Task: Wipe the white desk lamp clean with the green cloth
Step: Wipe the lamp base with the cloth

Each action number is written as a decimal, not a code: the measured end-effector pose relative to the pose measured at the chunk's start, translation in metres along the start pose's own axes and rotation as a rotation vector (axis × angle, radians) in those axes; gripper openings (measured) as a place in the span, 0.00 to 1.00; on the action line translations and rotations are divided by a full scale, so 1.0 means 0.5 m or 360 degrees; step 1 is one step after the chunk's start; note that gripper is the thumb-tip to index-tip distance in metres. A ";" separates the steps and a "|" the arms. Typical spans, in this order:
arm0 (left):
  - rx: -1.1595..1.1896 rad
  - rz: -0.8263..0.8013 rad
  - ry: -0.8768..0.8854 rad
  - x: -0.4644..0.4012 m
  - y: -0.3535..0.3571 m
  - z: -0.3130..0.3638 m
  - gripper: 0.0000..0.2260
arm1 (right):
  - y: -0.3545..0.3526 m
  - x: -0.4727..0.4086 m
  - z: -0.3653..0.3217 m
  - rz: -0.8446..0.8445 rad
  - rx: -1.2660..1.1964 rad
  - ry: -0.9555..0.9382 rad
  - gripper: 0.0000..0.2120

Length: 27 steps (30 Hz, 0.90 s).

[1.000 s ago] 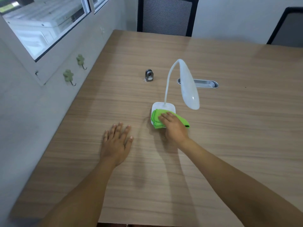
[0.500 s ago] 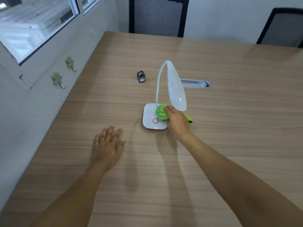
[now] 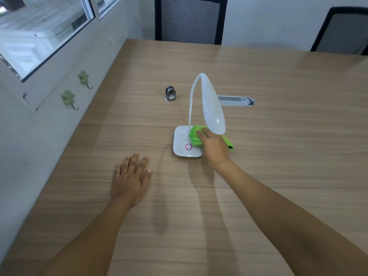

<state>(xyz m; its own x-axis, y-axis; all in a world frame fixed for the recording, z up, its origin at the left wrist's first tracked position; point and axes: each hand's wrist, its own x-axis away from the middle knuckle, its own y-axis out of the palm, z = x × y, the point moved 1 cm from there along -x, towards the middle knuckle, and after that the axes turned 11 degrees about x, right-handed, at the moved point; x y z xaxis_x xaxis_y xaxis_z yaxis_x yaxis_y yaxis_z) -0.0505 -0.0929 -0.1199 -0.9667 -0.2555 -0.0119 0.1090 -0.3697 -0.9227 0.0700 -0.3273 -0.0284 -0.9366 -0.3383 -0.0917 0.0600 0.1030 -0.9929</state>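
1. Near the middle of the frame my right hand (image 3: pixel 216 147) presses the bunched green cloth (image 3: pixel 195 136) onto the back right part of the white desk lamp (image 3: pixel 211 104)'s base (image 3: pixel 182 143), just beside the foot of the thin neck and under the drooping head. My fingers are curled over the cloth, gripping it.

2. What has just changed: a second ago the cloth covered the front of the base; now it has slid toward the rear, and the front with its pink ring button (image 3: pixel 188 146) lies bare. I judge the front of the base wiped and the stroke now working round the neck's foot.

3. Against half a second ago little differs: cloth and right hand sit in almost the same spot, so the stroke has slowed or is turning.

4. My left hand (image 3: pixel 131 176) stays flat and open on the table (image 3: pixel 278 176), lower left of the lamp, holding nothing and well apart from the base.

5. Neck and head look untouched by the cloth at present, so I judge most of the wiping remains.
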 end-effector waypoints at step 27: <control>0.0038 0.0061 0.0058 0.001 0.002 -0.003 0.26 | 0.066 0.010 -0.239 -0.0173 0.0322 0.0118 0.22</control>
<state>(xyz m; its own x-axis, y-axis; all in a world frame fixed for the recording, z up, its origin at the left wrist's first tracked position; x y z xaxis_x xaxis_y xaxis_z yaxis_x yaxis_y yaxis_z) -0.0514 -0.0921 -0.1212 -0.9694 -0.2376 -0.0616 0.1515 -0.3816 -0.9118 0.0261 -0.2135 -0.0526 -0.9637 -0.2667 0.0147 0.0186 -0.1220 -0.9924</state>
